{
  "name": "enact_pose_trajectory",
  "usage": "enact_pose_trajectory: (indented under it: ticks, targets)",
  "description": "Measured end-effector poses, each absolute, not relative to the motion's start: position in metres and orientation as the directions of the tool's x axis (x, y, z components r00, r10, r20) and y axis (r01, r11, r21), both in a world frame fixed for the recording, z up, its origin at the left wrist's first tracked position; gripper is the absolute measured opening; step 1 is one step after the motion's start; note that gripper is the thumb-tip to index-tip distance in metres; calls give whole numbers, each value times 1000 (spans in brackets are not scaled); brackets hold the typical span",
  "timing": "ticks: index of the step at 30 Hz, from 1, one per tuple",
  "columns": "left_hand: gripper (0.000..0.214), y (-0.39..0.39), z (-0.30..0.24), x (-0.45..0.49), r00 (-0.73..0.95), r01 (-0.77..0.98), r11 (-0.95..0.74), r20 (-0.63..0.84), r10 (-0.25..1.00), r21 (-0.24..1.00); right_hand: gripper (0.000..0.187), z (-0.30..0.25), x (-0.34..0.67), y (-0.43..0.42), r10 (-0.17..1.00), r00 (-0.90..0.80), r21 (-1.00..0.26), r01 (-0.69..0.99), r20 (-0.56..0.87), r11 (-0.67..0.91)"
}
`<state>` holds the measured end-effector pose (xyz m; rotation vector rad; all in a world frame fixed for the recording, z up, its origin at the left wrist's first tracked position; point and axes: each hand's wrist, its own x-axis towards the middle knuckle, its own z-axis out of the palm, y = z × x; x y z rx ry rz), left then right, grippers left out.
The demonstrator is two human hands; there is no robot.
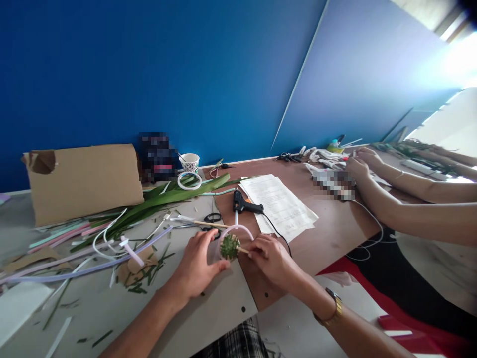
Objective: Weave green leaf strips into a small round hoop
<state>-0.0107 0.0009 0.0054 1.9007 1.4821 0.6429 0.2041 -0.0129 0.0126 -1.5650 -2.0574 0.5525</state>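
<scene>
My left hand (201, 261) curls around a small round piece (229, 247) filled with green leaf bits, its thumb and fingers at the left side. A pale pink loop (244, 228) rises behind that piece like a handle. In my right hand (271, 256), a thin wooden stick (243, 249) is pinched between the fingers, its tip at the green bits. Just beyond my hands lies a black glue gun (246, 203) with its cord trailing right. Black-handled scissors (212, 218) rest beside it, partly hidden by my left hand.
A cardboard box (85, 184) stands at the back left, near a paper cup (189, 163). Long green leaves (164, 198), coloured strips and cuttings litter the left side. Printed papers (278, 206) lie right of centre. A co-worker's hands (359, 166) handle something farther right.
</scene>
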Motion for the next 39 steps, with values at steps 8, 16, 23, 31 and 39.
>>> enact_pose_trajectory:
  ticks: [8,16,23,31,39]
  targets:
    - [54,3,14,-7,251,457,-35,-92,964,889,15,20,210,-13,974,-172,-646,729,148,227]
    - [38,15,20,3,243,654,-64,-129,962,754,15,17,211,-12,977,-172,-683,699,128,212]
    - [32,23,21,6,278,659,-102,-114,954,745,14,16,216,-13,982,-140,-702,687,128,189]
    - [29,9,20,3,290,578,38,-249,924,815,12,3,218,-21,950,-221,-559,770,220,308]
    - [23,15,22,10,296,645,5,-256,920,764,22,19,230,-13,983,-105,-520,837,153,171]
